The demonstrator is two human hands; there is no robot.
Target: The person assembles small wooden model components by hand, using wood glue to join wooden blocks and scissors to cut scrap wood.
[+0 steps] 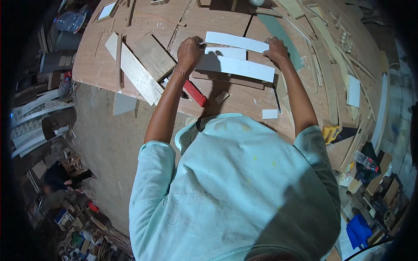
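Left hand (190, 51) and right hand (276, 48), fingers curled, press on opposite ends of three white strips (237, 67) lying side by side between them on the wooden workbench (244, 102). A red tool (195, 93) lies near the left forearm; a small white offcut (270, 114) sits nearer the torso.
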